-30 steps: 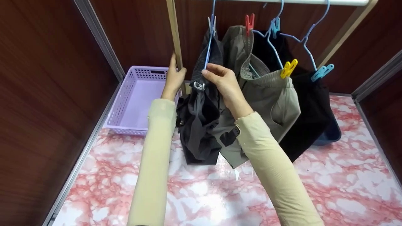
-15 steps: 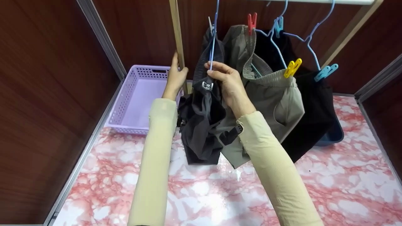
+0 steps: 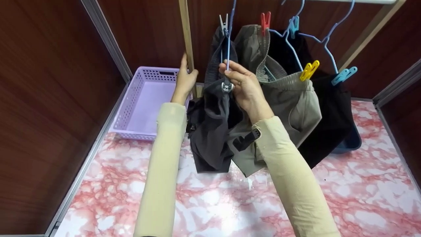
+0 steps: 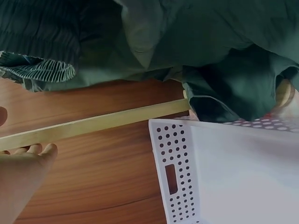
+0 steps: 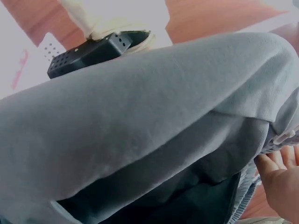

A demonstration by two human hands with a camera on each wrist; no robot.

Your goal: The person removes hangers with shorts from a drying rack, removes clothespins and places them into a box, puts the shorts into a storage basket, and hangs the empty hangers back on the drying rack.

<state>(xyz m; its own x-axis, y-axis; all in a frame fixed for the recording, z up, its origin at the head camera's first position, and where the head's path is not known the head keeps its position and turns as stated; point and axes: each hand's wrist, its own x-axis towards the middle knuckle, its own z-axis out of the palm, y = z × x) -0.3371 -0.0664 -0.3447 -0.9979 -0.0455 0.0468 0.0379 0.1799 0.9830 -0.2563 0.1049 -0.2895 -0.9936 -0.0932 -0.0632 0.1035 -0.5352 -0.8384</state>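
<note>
Dark wood panels close me in on three sides, and a pink marbled worktop [image 3: 210,204] runs beneath my arms.

My right hand [image 3: 245,86] is raised at the blue hanger [image 3: 228,49], thumb and fingers pinching its thin wire, with a small grey clip [image 3: 227,87] right at my fingertips. From that hanger droops a pair of dark grey shorts [image 3: 210,131], bunched and hanging down against my right forearm; the right wrist view shows mostly folds of grey cloth with my fingertips at its edge. A pale clothespin [image 3: 223,22] sits at the top of the hanger, above my hand.

My left hand [image 3: 185,82] is left of the hanger, curled around a slim wooden post [image 3: 186,36] that stands upright; in the left wrist view my fingers [image 4: 32,150] lie along that post.

Right of the hanger hang olive shorts [image 3: 289,105], pinned with a red clothespin [image 3: 265,20] and a yellow clothespin [image 3: 309,70]. Further right is a black garment [image 3: 332,115] on another blue hanger, held by a light blue clothespin [image 3: 344,75]. Left of the hanger, beyond the post, a lilac perforated basket [image 3: 131,98] rests on the worktop against the back panel.
</note>
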